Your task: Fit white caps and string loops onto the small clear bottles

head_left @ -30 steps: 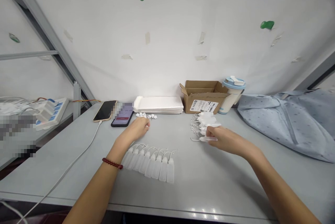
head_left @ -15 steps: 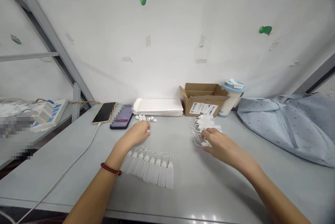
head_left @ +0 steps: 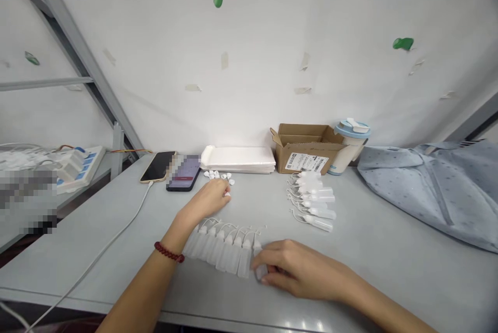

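My right hand point(head_left: 290, 268) pinches the rightmost clear plastic dropper bottle point(head_left: 261, 271) of a front row. The other dropper bottles point(head_left: 229, 254) lie side by side, with thin white cords looped from their necks. Behind that row my left hand point(head_left: 210, 197) has its fingers closed on a small white cap point(head_left: 227, 194), mostly covered by the fingertips. Just beyond it lies a small pile of white caps point(head_left: 212, 174). More corded bottles point(head_left: 317, 198) lie stacked sideways at the right, apart from both hands.
Along the wall stand white envelopes point(head_left: 241, 159), an opened cardboard box point(head_left: 305, 159) and a blue-lidded cup point(head_left: 344, 154). Two phones, one dark point(head_left: 184, 173) and one charging point(head_left: 158, 167), lie left, with a white cable point(head_left: 116, 242) crossing the table. Blue fabric point(head_left: 420, 188) covers the right side.
My right hand has moved from the right-hand bottle stack toward me and left, and now grips the front row's end bottle. My left hand stays near the caps.
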Tool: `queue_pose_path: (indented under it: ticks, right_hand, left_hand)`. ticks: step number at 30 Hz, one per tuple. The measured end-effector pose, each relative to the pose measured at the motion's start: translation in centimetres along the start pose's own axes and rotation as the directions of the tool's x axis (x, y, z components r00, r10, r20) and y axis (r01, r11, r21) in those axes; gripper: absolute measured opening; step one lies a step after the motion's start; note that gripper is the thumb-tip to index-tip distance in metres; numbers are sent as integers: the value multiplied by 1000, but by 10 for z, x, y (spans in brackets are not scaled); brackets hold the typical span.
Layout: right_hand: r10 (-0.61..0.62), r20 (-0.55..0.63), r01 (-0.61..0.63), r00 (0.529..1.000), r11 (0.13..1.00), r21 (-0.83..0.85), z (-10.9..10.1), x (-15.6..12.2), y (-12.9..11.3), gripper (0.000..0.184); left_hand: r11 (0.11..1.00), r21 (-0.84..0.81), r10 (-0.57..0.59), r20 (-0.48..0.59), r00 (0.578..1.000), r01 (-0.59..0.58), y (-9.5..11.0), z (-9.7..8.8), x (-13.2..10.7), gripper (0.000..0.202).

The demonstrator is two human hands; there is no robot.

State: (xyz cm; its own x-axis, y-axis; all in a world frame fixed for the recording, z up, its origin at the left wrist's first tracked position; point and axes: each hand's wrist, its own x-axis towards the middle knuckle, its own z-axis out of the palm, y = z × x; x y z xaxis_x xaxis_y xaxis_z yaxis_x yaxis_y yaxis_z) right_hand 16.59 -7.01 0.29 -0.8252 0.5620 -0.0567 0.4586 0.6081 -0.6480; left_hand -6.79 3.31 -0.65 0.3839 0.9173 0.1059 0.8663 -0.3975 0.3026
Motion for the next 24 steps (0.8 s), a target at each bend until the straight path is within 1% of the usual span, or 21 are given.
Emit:
queue_pose_path:
  ticks: [2, 4, 6, 9, 11, 13, 15, 18, 22, 24]
  right_hand:
    - [13, -10, -13, 1000, 1000, 4, -2, 0, 2, 19]
    - [37, -19, -37, 999, 999, -8, -5, 0, 4, 20]
    - [63, -32, -65, 997, 997, -45, -6, 0, 5, 21]
    - [100, -91, -114, 991, 981, -156, -5, 0, 9, 22]
    - [107, -158, -145, 982, 957, -250, -4, 1, 12, 22]
    - [90, -218, -159, 972, 932, -325, -3, 1, 14, 23]
    - [63, -254, -153, 965, 923, -352, -3, 1, 14, 24]
    - [28, -278, -114, 960, 948, -297, -5, 0, 11, 23]
    - [13, -267, -50, 964, 990, -133, -8, 0, 6, 18]
    - [12, -260, -30, 966, 997, -66, -10, 0, 5, 18]
  left_hand:
    - [997, -80, 15, 13, 1000, -14, 6, -3, -1, 13]
    - [975, -221, 32, 40, 999, -22, 13, -6, -3, 13]
    - [927, -374, 36, 90, 995, 0, 21, -8, -5, 14]
    - [844, -535, 75, 197, 978, 43, 30, -8, -8, 20]
    - [798, -601, 137, 246, 960, 40, 35, -7, -9, 23]
    - [764, -644, 197, 271, 942, 25, 39, -7, -10, 24]
    - [728, -685, 247, 293, 924, 23, 42, -6, -10, 23]
    - [653, -753, 271, 327, 905, 77, 47, -6, -10, 24]
    - [543, -829, 257, 317, 913, 135, 49, -5, -10, 23]
    - [508, -849, 271, 320, 908, 147, 48, -5, -10, 21]
